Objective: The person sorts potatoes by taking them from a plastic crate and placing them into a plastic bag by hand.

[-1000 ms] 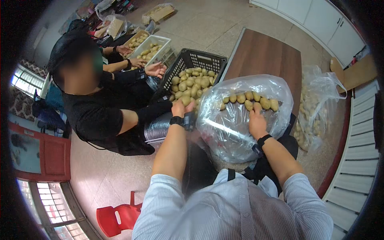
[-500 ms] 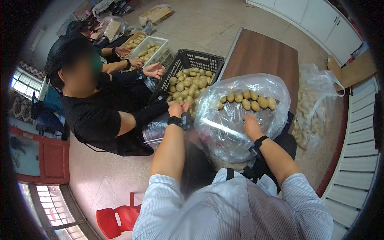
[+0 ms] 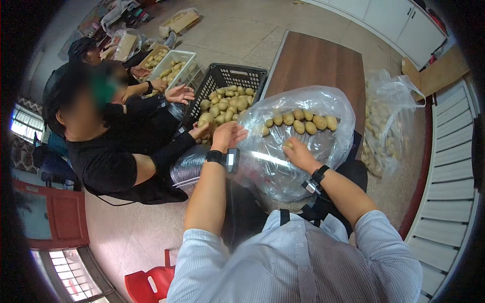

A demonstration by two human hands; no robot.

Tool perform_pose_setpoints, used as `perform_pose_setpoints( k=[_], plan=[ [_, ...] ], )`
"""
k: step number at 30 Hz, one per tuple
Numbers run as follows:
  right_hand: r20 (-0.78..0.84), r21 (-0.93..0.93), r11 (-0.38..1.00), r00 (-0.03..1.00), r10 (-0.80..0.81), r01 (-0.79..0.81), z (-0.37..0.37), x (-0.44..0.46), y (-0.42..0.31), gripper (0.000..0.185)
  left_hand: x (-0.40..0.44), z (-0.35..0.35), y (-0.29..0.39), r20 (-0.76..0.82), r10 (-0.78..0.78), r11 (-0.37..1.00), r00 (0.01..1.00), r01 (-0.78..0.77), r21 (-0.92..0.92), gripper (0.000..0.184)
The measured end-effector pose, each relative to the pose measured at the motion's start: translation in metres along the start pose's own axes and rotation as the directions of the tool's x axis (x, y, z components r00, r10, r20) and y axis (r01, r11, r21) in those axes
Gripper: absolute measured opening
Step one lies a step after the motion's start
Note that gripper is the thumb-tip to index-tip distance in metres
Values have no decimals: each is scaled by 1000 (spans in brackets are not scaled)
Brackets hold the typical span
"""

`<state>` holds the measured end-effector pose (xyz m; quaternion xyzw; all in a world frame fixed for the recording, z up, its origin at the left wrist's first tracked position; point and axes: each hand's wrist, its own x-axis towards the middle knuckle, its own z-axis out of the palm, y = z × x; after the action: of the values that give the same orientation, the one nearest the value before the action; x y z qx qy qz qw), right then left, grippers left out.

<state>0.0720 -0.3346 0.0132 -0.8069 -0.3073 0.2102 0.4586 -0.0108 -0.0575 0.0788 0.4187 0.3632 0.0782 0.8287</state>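
My left hand (image 3: 229, 135) is at the near edge of the black crate, beside the clear plastic bag. Its fingers are stretched out toward the right, with nothing seen in them. My right hand (image 3: 301, 154) is over the bag, its fingers closed around a small potato (image 3: 288, 144) that shows at the fingertips. The clear plastic bag (image 3: 333, 98) lies spread on the brown tabletop and over my lap. Several potatoes (image 3: 298, 127) sit in a curved double row on the bag, beyond my right hand. Loose potatoes (image 3: 230, 103) fill the lower part of the black crate (image 3: 237, 73).
A co-worker in black sits at the left, with a hand (image 3: 202, 132) at the crate. Another person's hand (image 3: 180, 94) reaches past the crate's far left side. A brown table (image 3: 318, 60) stands ahead. A bag of potatoes (image 3: 386, 126) stands right. A red chair (image 3: 151, 283) is behind left.
My left hand has moved up from the crate's near corner and its fingers have opened out. My right hand has shifted left, and a potato now shows at its fingertips. The view has turned slightly.
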Motion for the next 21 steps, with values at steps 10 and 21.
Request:
perform_pose_setpoints(
  k=[10,21],
  plan=[
    [54,132,991,999,10,-17,0,12,-68,40,-15,29,-11,188,-287,902,939,199,384,37],
    [62,133,990,997,-53,45,21,36,-74,32,-22,39,-10,433,-394,888,811,214,406,29]
  ],
)
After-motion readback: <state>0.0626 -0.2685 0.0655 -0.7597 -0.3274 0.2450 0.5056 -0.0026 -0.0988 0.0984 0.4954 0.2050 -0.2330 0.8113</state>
